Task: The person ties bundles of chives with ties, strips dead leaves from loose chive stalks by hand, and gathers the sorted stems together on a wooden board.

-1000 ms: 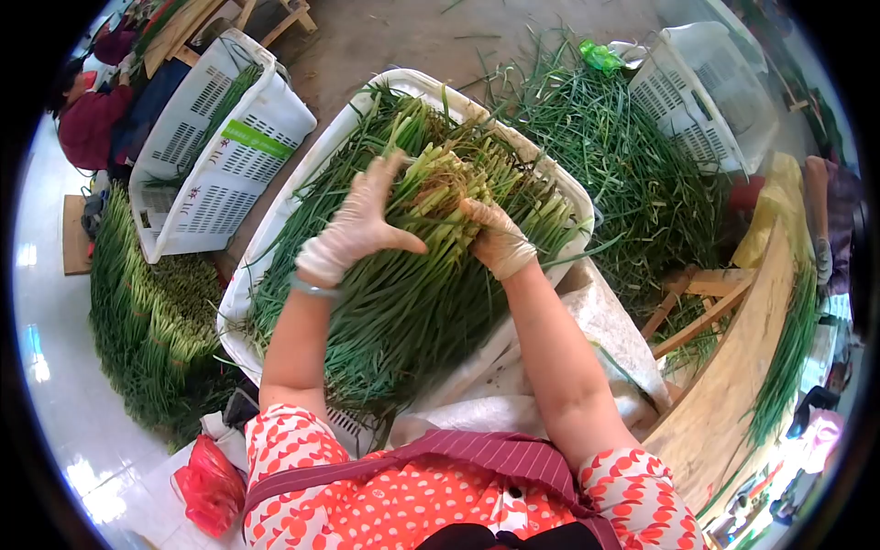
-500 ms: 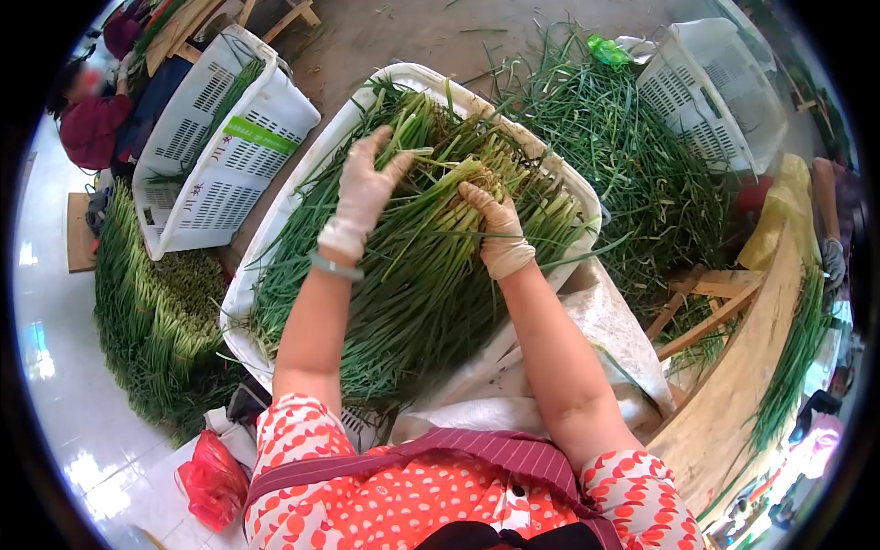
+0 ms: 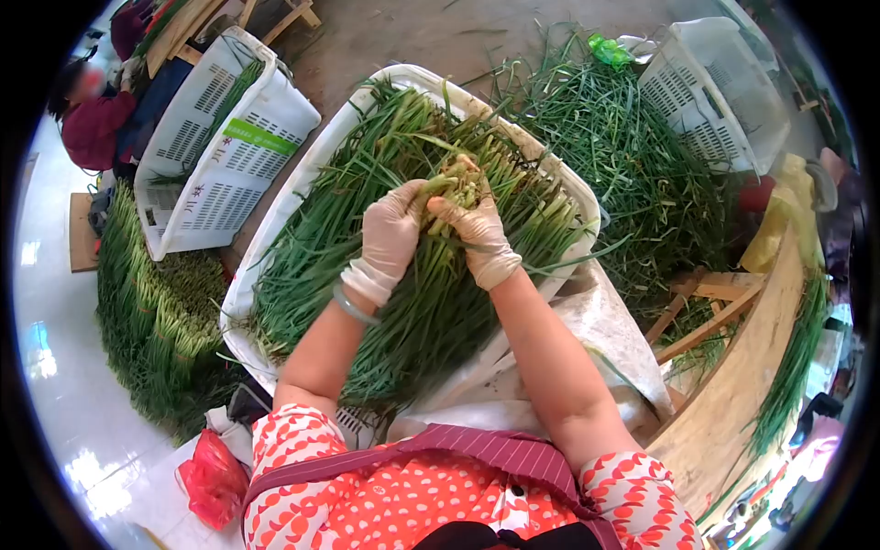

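In thin whitish gloves, my two hands meet over a large white tub (image 3: 246, 266) heaped with long green garlic chives (image 3: 385, 344). My left hand (image 3: 389, 234) is closed, gripping chive stems with thumb and fingers. Close beside it, my right hand (image 3: 477, 236) is wrapped round the pale stem ends of a bunch of chives (image 3: 456, 183). These stem ends point away from me, and the leaves trail back toward my body. Both palms are partly hidden, so I cannot tell how many stems each one holds.
A white crate (image 3: 225, 174) stands at left, beside stacked chive bundles (image 3: 165, 312). Loose leaves (image 3: 623, 137) cover the floor behind the tub, near another white crate (image 3: 715, 96). A wooden board (image 3: 733, 385) lies right. A red plastic bag (image 3: 215, 481) sits lower left. Another person (image 3: 92, 119) is upper left.
My left hand has moved right and toward me, from spread fingers over the chives to a closed grip beside my right hand. The right hand has shifted slightly left with the bunch.
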Demonstrator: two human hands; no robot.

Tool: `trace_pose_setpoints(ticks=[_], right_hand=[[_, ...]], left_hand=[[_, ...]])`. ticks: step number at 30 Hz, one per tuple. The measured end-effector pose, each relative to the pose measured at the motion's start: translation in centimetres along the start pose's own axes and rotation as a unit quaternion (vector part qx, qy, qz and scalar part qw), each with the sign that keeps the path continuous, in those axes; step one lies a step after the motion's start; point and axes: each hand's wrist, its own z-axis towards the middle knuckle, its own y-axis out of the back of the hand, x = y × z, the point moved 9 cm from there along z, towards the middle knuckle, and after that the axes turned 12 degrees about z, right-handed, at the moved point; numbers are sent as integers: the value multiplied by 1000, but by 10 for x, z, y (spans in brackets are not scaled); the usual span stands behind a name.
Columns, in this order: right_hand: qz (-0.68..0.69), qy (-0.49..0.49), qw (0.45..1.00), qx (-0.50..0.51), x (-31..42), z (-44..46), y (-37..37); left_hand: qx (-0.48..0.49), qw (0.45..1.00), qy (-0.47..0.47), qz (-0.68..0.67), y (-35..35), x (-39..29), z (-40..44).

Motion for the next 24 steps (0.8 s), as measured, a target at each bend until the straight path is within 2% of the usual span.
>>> trace_pose_setpoints(ticks=[1,2,5,7,9,11,13,15,16,19,21,22,23,24], right_hand=[[4,36,999,23,2,-5,-8],[-8,65,998,17,10,-13,-17],[7,49,998,-26,6,-15,-4],[-6,55,996,-72,16,-18,4],[-32,72,996,-43,23,-21,6],[-51,77,996,-19,28,-28,1],[-70,84,994,7,38,-40,-11],[-66,87,993,50,51,-61,-29],[-80,87,991,61,56,-71,-30],[-102,137,982,81,100,-109,-40],[-188,156,962,120,135,-116,-33],[-170,141,974,56,150,-115,-16],[-152,125,980,-8,162,-115,-1],[-137,160,977,-36,180,-119,5]], left_hand=[[-9,1000,-10,-9,0,2,-5],[-11,998,-26,49,1,-4,-9],[-32,984,-92,146,3,-40,-22],[-21,986,-97,133,7,-59,-26],[-11,993,-81,82,9,-62,-28],[109,991,-25,-78,11,-33,-12],[129,985,-96,58,16,-13,8],[151,928,-130,316,5,36,23],[200,915,-61,344,2,75,32],[160,889,-35,427,27,129,40],[113,966,-35,229,46,149,40],[79,981,-17,175,58,141,35],[89,992,10,92,65,137,30],[89,993,21,76,72,135,23]])
